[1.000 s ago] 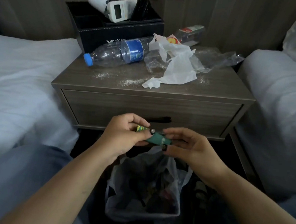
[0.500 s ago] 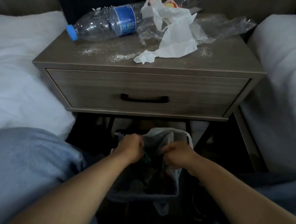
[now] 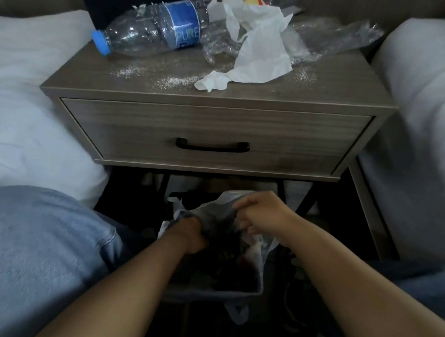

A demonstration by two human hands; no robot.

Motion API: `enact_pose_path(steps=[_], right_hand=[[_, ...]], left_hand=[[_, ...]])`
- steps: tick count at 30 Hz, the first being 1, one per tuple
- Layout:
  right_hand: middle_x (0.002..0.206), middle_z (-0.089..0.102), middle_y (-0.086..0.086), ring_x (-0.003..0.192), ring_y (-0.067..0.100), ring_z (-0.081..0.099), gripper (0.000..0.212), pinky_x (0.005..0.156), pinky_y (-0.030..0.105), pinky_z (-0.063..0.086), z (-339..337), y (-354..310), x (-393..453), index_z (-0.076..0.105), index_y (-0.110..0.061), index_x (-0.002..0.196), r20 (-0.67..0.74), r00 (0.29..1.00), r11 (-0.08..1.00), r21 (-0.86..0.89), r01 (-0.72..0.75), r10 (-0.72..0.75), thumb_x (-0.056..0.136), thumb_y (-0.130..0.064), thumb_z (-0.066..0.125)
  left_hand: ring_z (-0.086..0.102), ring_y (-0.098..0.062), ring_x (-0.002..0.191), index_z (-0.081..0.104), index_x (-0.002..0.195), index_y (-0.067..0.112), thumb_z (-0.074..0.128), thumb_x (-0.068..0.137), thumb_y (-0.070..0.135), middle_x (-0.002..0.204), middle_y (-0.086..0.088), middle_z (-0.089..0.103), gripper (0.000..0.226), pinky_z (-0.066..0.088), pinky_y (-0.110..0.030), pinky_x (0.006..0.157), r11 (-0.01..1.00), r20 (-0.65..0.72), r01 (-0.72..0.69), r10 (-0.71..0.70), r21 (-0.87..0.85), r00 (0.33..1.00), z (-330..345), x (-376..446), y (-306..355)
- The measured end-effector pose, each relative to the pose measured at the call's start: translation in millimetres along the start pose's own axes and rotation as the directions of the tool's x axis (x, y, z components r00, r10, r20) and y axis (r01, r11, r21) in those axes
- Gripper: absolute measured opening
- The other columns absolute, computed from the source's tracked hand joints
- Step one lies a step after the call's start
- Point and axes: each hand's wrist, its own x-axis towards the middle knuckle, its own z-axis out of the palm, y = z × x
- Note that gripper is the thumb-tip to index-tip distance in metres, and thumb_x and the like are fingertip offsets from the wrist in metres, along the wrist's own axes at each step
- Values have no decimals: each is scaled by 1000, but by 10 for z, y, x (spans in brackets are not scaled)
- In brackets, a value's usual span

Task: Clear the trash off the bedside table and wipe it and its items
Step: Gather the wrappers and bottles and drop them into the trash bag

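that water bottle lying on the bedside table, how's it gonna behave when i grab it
The water bottle looks empty and clear, so probably very light. Its walls look dented, so it will likely crumple and crackle under a firm squeeze. It lies on its side on the bedside table, so a nudge may roll it, perhaps toward the edge.

**Both hands low, fingers curled**

My two bare forearms reach forward and down, converging toward the middle. My left hand (image 3: 192,234) sits lower and nearer, knuckles up, fingers curled under out of sight. My right hand (image 3: 261,215) is slightly farther and higher, fingers bent and pinching thin plastic. A denim-clad knee (image 3: 32,245) rises at near left.
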Motion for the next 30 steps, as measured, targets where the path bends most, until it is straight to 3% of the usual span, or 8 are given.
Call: enact_pose_path(steps=[3, 6, 12, 17, 19, 21, 24, 30], right_hand=[[93, 66, 6, 85, 20, 63, 22, 80, 39, 55, -180, -223, -104, 70, -8, 106, -51, 997, 997, -56, 46, -49, 88, -5, 57], [101, 65, -6, 94, 12, 61, 22, 70, 18, 48, -400, -511, -300, 69, -23, 107, -156, 953, 929, -309, 203, -260, 89, -16, 57], [76, 63, -22, 72, -9, 57, 12, 58, -6, 37, -779, -899, -671, 70, -34, 87, -312, 782, 826, -372, 423, -540, 84, -24, 65], [72, 68, -14, 69, -2, 62, 15, 52, 3, 40, -949, -1140, -625, 73, -32, 84, -484, 696, 844, -226, 487, -531, 85, -20, 64], [70, 70, -11, 68, 1, 64, 18, 50, 4, 42, -981, -1206, -568, 73, -30, 83, -556, 676, 855, -135, 500, -483, 85, -16, 61], [72, 70, -9, 68, 3, 64, 20, 44, 4, 40, -1012, -1250, -506, 72, -28, 83, -608, 658, 862, -88, 500, -444, 85, -13, 58], [84, 69, -5, 70, 2, 60, 22, 40, 1, 35, -1081, -1275, -413, 73, -24, 92, -667, 617, 869, -95, 485, -418, 86, -12, 56], [83, 65, -9, 70, 3, 58, 21, 45, 8, 37, -1136, -1315, -280, 71, -24, 99, -710, 595, 883, -82, 462, -377, 87, -15, 56]], left_hand=[[54, -30, 121, 63, 120, 13, 57, 90, 36, 128, -13, 61, 38, 43, -42, 101, 988, 48, -95, 102, -122, 994, -418, -221, 86], [63, -13, 101, 65, 105, 21, 64, 85, 38, 98, 6, 68, 26, 46, -25, 81, 899, -230, -206, 122, -387, 965, -864, -529, 125], [71, -4, 72, 69, 87, 31, 65, 86, 10, 75, 11, 74, 21, 51, -13, 68, 541, -730, -671, 145, -506, 668, -1625, -1284, 158], [68, 1, 75, 66, 97, 29, 63, 85, 12, 87, 14, 72, 21, 54, -15, 64, 594, -873, -754, 169, -280, 458, -2362, -1276, 412], [63, -2, 81, 58, 115, 26, 66, 85, 18, 113, 11, 61, 33, 53, -20, 70, 701, -862, -677, 181, -224, 473, -2614, -1104, 560], [54, -9, 88, 39, 138, 27, 73, 82, 33, 133, 3, 36, 66, 47, -22, 75, 829, -785, -540, 236, -144, 572, -2771, -930, 673], [49, -16, 108, 23, 149, 35, 80, 74, 41, 135, -3, 25, 95, 41, -26, 88, 865, -705, -502, 369, 22, 606, -2775, -742, 795], [53, -16, 89, 69, 116, 20, 70, 85, 24, 108, 2, 41, 31, 52, -39, 81, 839, -846, -537, 345, 84, 407, -2657, -576, 831]])
